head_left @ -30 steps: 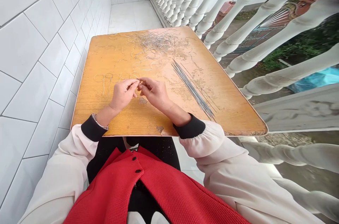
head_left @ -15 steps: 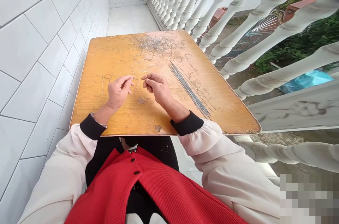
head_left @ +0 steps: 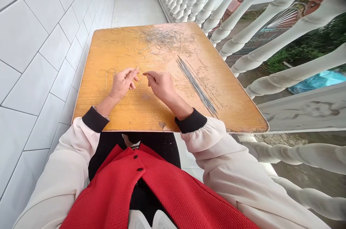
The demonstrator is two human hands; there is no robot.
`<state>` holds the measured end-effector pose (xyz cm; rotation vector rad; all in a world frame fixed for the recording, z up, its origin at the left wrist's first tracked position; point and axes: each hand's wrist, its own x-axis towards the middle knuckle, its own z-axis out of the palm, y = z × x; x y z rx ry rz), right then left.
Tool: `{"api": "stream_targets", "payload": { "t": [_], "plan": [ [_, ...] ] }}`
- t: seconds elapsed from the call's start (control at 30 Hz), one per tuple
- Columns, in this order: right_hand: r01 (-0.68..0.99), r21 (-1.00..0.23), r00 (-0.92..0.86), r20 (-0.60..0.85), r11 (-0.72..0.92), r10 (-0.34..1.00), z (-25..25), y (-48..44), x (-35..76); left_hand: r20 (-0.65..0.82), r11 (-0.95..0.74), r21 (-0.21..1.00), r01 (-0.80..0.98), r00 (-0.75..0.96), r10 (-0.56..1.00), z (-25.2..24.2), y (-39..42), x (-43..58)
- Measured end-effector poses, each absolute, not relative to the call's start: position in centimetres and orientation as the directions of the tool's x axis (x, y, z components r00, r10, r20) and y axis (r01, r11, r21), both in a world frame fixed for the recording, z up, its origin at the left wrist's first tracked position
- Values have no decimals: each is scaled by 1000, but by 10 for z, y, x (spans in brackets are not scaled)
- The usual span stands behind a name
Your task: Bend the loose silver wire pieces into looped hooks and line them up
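Observation:
My left hand (head_left: 123, 84) is over the wooden table (head_left: 135, 119), thumb and index finger pinched together. Opposite it, my right hand (head_left: 162, 85) is closed too, its fingertips pressed on a thin wire (head_left: 141, 74) that spans the short gap between both hands. Most of that wire is hidden by the fingers. Left of my left hand lie several looped wires with straight tails (head_left: 106, 77). To the right of my right hand rests a bundle of straight grey wires (head_left: 196, 86), with a few loose ones beside it.
A tangled heap of thin wire (head_left: 162, 37) covers the table's far part, with loose curled pieces (head_left: 146, 56) in front of it. A white tiled wall (head_left: 40, 63) runs along the left. White balusters (head_left: 259, 52) line the right side.
My right hand has turned so its back faces up more, and its fingertips have come closer to my left hand. The view has shifted slightly.

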<state>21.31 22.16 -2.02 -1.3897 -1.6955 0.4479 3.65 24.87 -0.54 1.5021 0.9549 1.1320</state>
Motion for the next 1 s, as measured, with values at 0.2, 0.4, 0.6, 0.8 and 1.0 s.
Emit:
{"api": "stream_targets", "payload": {
  "t": [0.2, 0.4, 0.6, 0.8, 1.0],
  "plan": [
    [767, -553, 23, 531, 326, 847, -26, 214, 212, 105, -112, 994, 4, 318, 942, -2, 248, 38],
    [642, -663, -3, 501, 386, 866, -24, 212, 210, 106, -109, 994, 0, 243, 964, 4, 249, 38],
    [287, -921, 26, 282, 263, 959, -20, 211, 204, 117, -112, 993, -37, 241, 963, 9, 248, 35],
    [69, -987, 66, 148, 143, 987, -16, 215, 205, 148, -169, 983, 66, 247, 957, 10, 250, 33],
    [518, -808, 60, 363, 282, 930, -18, 219, 218, 306, -353, 900, 256, 207, 929, -1, 263, 26]
  ]
}}
